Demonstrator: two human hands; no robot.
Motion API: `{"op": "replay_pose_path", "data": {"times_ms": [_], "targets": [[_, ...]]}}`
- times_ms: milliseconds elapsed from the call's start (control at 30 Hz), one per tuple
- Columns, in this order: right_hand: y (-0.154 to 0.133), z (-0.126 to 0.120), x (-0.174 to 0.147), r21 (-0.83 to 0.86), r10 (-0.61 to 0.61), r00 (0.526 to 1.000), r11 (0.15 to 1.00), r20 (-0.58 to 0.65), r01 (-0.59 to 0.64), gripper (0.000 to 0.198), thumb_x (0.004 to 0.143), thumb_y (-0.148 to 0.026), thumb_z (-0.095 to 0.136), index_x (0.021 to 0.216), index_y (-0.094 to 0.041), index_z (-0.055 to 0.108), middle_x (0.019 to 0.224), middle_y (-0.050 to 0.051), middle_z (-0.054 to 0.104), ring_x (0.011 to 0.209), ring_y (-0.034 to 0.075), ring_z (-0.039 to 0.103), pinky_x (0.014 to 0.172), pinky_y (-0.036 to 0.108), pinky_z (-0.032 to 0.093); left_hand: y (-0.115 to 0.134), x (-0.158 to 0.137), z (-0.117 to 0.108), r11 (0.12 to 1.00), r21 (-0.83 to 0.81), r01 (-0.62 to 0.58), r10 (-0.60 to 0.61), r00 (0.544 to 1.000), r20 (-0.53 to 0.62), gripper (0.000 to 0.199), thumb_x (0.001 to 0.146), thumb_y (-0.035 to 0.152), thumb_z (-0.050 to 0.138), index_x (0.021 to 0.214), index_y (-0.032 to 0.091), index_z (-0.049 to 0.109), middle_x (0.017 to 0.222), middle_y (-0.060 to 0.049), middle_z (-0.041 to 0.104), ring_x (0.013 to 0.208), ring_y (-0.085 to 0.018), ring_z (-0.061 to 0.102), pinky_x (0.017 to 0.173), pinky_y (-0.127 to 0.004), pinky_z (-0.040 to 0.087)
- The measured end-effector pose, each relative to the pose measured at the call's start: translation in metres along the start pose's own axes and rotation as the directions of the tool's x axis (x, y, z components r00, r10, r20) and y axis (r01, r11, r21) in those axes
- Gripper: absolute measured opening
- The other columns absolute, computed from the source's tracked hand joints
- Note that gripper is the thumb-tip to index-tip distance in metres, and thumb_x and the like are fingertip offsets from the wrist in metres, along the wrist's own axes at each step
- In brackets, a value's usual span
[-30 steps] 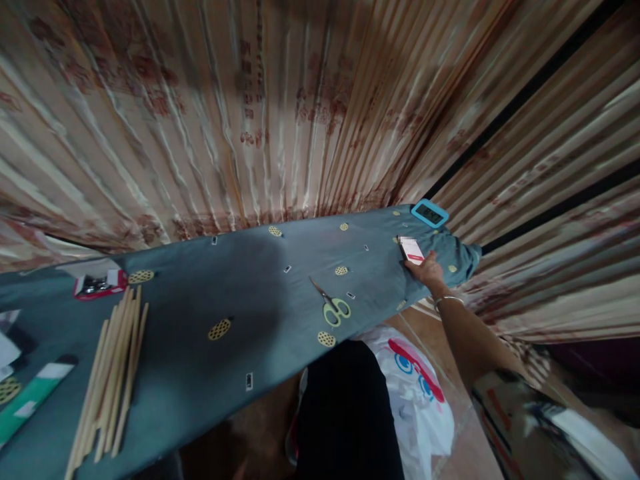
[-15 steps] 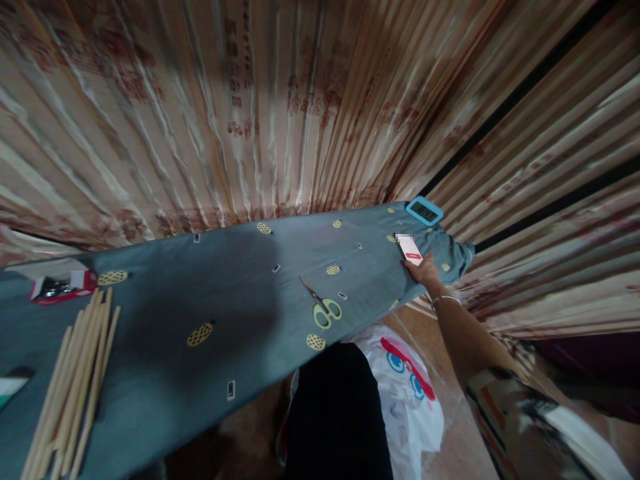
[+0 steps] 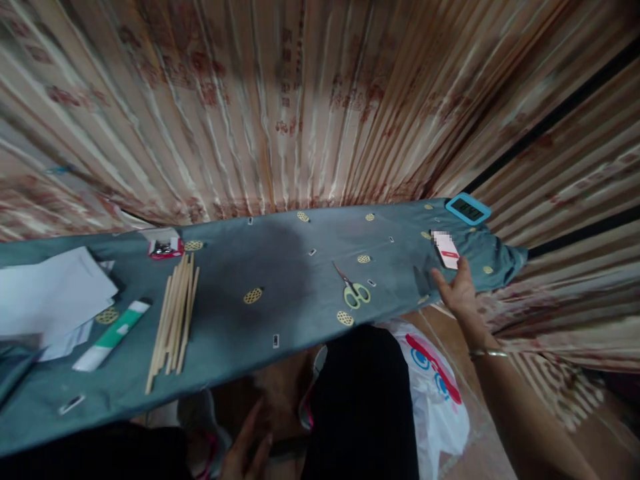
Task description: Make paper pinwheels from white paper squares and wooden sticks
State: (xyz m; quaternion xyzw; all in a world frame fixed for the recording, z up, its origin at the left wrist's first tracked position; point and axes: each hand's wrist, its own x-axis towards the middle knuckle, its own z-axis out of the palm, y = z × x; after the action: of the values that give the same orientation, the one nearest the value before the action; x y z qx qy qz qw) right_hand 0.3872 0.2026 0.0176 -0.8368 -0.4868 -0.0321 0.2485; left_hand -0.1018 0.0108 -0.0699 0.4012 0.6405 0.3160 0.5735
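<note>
A phone (image 3: 449, 257) with a lit white and red screen lies near the right end of the cloth-covered table. My right hand (image 3: 457, 290), with a bangle at the wrist, is just below it, thumb and fingers apart and nothing in the grasp. Low in the picture, below the table edge, my left hand (image 3: 247, 447) shows in part, its fingers extended and holding nothing visible. Between the hands, scissors (image 3: 355, 290) with pale green handles lie on the cloth. Several wooden sticks (image 3: 173, 320) form a loose bundle to the left.
A blue-framed digital clock (image 3: 469, 209) stands at the far right corner. On the left are a small red box (image 3: 166, 247) of metal pieces, a green and white packet (image 3: 113, 337) and white paper sheets (image 3: 55, 287). A white plastic bag (image 3: 430, 400) sits beside my knee; curtains hang behind.
My right hand has let go of the phone and drawn back slightly. My left hand has come into view at the bottom. The view has turned left, showing the papers.
</note>
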Motion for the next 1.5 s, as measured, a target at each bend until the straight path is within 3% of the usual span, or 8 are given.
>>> {"op": "replay_pose_path", "data": {"times_ms": [133, 333, 467, 667, 1067, 1133, 1300, 1500], "targets": [[-0.027, -0.005, -0.082, 0.186, -0.077, 0.997, 0.980, 0.009, 0.074, 0.092, 0.084, -0.068, 0.045, 0.148, -0.004, 0.029, 0.149, 0.028, 0.040, 0.138, 0.037, 0.042, 0.110, 0.053, 0.038, 0.005, -0.003, -0.013, 0.996, -0.061, -0.067, 0.069, 0.997, 0.039, 0.054, 0.079, 0.056, 0.065, 0.123, 0.025, 0.063, 0.130, -0.010, 0.066, 0.119, -0.028, 0.063, 0.106, -0.045, 0.047], [-0.079, -0.004, -0.199, 0.356, -0.095, 0.993, 0.932, 0.065, 0.066, 0.081, 0.087, -0.065, 0.046, 0.149, -0.015, 0.031, 0.145, 0.022, 0.049, 0.127, 0.037, 0.054, 0.102, 0.057, 0.045, 0.044, -0.013, -0.051, 0.979, -0.082, -0.184, 0.169, 0.972, -0.162, 0.054, 0.075, 0.055, 0.071, 0.119, 0.024, 0.066, 0.122, -0.012, 0.070, 0.110, -0.029, 0.068, 0.097, -0.040, 0.054], [-0.107, 0.009, -0.238, 0.285, -0.308, 0.951, 0.911, -0.006, 0.297, 0.070, 0.093, -0.056, 0.044, 0.147, -0.012, 0.035, 0.142, 0.023, 0.051, 0.130, 0.037, 0.051, 0.105, 0.057, 0.044, 0.064, -0.011, -0.085, 0.955, 0.044, -0.292, 0.292, 0.914, -0.281, 0.053, 0.081, 0.053, 0.066, 0.124, 0.022, 0.064, 0.127, -0.013, 0.066, 0.121, -0.030, 0.061, 0.109, -0.047, 0.042], [-0.122, 0.028, -0.241, 0.139, -0.532, 0.834, 0.824, -0.142, 0.549, 0.062, 0.097, -0.045, 0.043, 0.145, -0.007, 0.036, 0.134, 0.025, 0.056, 0.125, 0.035, 0.055, 0.100, 0.056, 0.048, 0.085, 0.046, -0.117, 0.643, 0.561, -0.520, 0.730, 0.638, -0.246, 0.054, 0.091, 0.039, 0.053, 0.139, 0.016, 0.047, 0.152, -0.019, 0.040, 0.142, -0.029, 0.036, 0.117, -0.050, 0.030], [-0.150, 0.029, -0.245, 0.212, -0.547, 0.826, 0.799, -0.133, 0.563, 0.056, 0.097, -0.039, 0.046, 0.145, -0.012, 0.038, 0.134, 0.022, 0.058, 0.126, 0.033, 0.056, 0.100, 0.055, 0.050, 0.086, 0.122, -0.110, 0.418, 0.791, -0.447, 0.805, 0.586, -0.094, 0.050, 0.088, 0.015, 0.045, 0.138, 0.010, 0.045, 0.150, -0.023, 0.040, 0.145, -0.036, 0.029, 0.114, -0.059, 0.033], [-0.179, 0.031, -0.246, 0.323, -0.558, 0.826, 0.769, -0.081, 0.552, 0.053, 0.097, -0.036, 0.047, 0.144, -0.015, 0.040, 0.138, 0.019, 0.056, 0.131, 0.031, 0.053, 0.104, 0.052, 0.048, 0.082, 0.124, -0.109, 0.415, 0.787, -0.457, 0.808, 0.582, -0.089, 0.049, 0.087, 0.011, 0.042, 0.136, 0.010, 0.048, 0.150, -0.022, 0.041, 0.144, -0.035, 0.031, 0.114, -0.058, 0.034], [-0.298, 0.064, -0.221, 0.614, -0.719, 0.688, 0.589, 0.101, 0.525, 0.046, 0.097, -0.025, 0.041, 0.141, -0.011, 0.044, 0.142, 0.017, 0.055, 0.135, 0.024, 0.049, 0.113, 0.044, 0.041, 0.076, 0.127, -0.105, 0.405, 0.771, -0.491, 0.823, 0.564, -0.073, 0.055, 0.082, 0.002, 0.038, 0.136, 0.007, 0.047, 0.149, -0.023, 0.041, 0.145, -0.033, 0.031, 0.114, -0.054, 0.036], [-0.427, 0.135, -0.173, 0.643, -0.781, 0.581, 0.570, 0.229, 0.512, 0.042, 0.091, -0.008, 0.042, 0.131, -0.007, 0.056, 0.136, 0.018, 0.059, 0.129, 0.021, 0.055, 0.113, 0.036, 0.039, 0.071, 0.132, -0.105, 0.397, 0.747, -0.533, 0.840, 0.539, -0.062, 0.060, 0.079, -0.001, 0.037, 0.137, 0.010, 0.047, 0.148, -0.021, 0.043, 0.145, -0.031, 0.031, 0.115, -0.054, 0.035]]}}
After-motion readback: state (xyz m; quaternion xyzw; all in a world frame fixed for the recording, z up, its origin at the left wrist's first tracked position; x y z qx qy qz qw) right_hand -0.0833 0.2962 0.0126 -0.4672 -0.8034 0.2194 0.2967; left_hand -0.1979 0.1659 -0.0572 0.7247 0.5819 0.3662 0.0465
